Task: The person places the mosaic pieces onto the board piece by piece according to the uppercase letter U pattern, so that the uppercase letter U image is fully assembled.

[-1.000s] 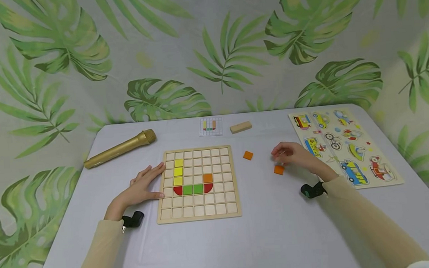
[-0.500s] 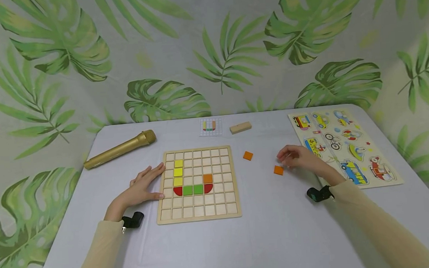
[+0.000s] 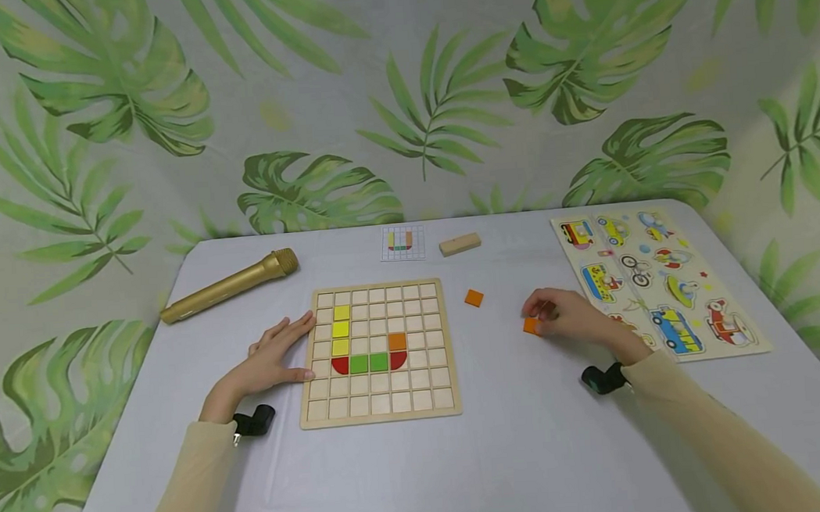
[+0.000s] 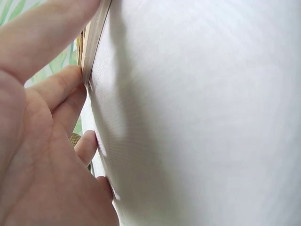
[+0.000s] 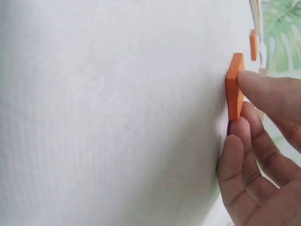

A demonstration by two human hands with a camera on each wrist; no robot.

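My left hand [image 3: 275, 358] rests at the left edge of a wooden grid board [image 3: 417, 378], fingers spread, thumb and fingertips on its frame. On the board, yellow [image 3: 341, 329], green [image 3: 369, 362], red [image 3: 341, 365] and orange tiles form a U-like shape, its left side taller. To the right of the board, my right hand [image 3: 572, 316] pinches a loose orange square tile [image 5: 233, 89]. In the right wrist view the thumb is on the tile's upper face and fingertips are at its near edge. A second loose orange tile [image 3: 474, 297] lies between the board and that hand.
A small pattern card [image 3: 403, 243] and a wooden block [image 3: 460, 243] lie behind the board. The gold microphone [image 3: 232, 284] is at the back left. A picture puzzle board [image 3: 665, 283] lies on the right, partly under my right forearm's line in the head view.
My right hand first drew back to the right from the orange tile, then came down onto it with thumb and fingers. The left hand and the board have stayed put.
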